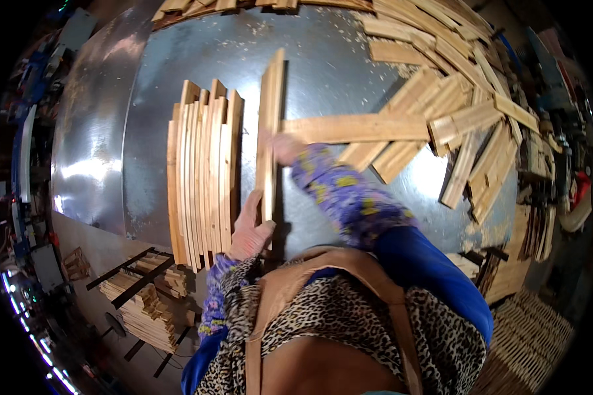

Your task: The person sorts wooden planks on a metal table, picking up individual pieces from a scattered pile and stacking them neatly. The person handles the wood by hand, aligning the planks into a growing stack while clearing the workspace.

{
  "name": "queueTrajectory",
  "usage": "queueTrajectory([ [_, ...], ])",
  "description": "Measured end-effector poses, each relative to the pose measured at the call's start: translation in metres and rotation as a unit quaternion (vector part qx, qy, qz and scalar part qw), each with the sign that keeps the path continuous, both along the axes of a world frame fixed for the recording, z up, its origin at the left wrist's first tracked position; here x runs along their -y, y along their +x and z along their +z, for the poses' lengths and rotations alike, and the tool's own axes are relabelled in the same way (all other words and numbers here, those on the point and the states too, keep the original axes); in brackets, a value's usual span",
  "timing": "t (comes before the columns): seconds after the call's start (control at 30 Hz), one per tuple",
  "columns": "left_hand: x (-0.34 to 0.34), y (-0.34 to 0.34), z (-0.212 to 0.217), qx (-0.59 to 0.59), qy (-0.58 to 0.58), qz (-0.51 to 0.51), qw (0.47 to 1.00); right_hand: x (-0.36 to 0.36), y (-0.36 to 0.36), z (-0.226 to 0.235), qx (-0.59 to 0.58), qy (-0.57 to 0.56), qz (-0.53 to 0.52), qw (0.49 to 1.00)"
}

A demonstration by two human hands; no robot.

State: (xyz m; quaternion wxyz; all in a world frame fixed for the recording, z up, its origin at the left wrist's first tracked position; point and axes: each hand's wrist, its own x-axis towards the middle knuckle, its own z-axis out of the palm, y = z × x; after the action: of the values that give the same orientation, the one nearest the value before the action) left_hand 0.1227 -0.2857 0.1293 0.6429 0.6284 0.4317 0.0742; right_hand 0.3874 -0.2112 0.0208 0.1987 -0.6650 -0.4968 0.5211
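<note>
While the left hand [249, 236] clasped the near end of a board [270, 112] between thumb and fingers, the right hand [286, 149] blurred at its right edge, its grip too smeared to tell. Just right of a row of slats [207, 171] was that board, on the metal table [323, 85]; a plank [359, 128] and a loose pile [468, 123] lay farther right of the row.

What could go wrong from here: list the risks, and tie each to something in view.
Splinters: the left hand and right hand are bare at the fingers and close on rough-sawn-looking wood, the board.
Knocking: the row of boards sits close to the left hand, so a sideways bump might push it out of line.
Sliding: the loose pile overlaps at odd angles, so pulling one piece could shift others.
</note>
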Motion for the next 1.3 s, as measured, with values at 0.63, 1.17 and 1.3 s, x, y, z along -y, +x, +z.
queueTrajectory([
  [0.63, 0.009, -0.058, -0.038, -0.3, 0.5, -0.027, 0.812, 0.051, 0.082, 0.051, 0.053, -0.064, -0.151, 0.985],
  [1.17, 0.001, -0.028, 0.007, -0.339, 0.374, 0.046, 0.862, 0.255, 0.175, 0.015, 0.402, -0.113, -0.467, 0.78],
  [1.3, 0.019, 0.016, -0.05, -0.2, 0.488, 0.004, 0.85, 0.299, 0.17, 0.006, 0.335, -0.165, -0.486, 0.79],
])
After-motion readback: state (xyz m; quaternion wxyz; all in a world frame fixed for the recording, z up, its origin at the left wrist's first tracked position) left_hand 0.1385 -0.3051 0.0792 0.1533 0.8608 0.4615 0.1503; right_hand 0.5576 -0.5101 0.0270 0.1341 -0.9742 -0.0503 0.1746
